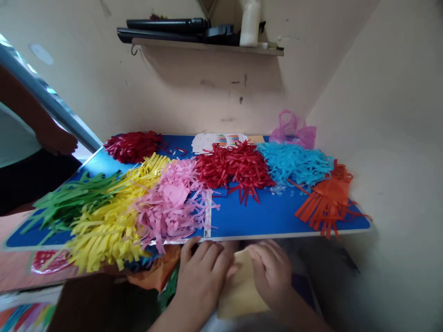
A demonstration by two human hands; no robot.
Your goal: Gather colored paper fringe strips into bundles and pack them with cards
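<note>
Below the table's front edge, my right hand [272, 272] grips a flat tan piece of paper [239, 288] by its right side, the thumb lying along the top corner. My left hand [206, 269] is closed at the paper's left edge, its fingers curled and the fingertips partly hidden. Just above my hands, on the blue table [256, 216], lie bundles of fringed paper strips: pink [173, 198], yellow [114, 226], green [76, 198], dark red [235, 168], light blue [296, 161] and orange [332, 193].
Another dark red bundle [133, 146] and white printed sheets [218, 142] lie toward the wall, with a pink plastic bag [294, 129] at back right. A person's arm [31, 106] is at left. A shelf [207, 47] holds black items and a white bottle [250, 23].
</note>
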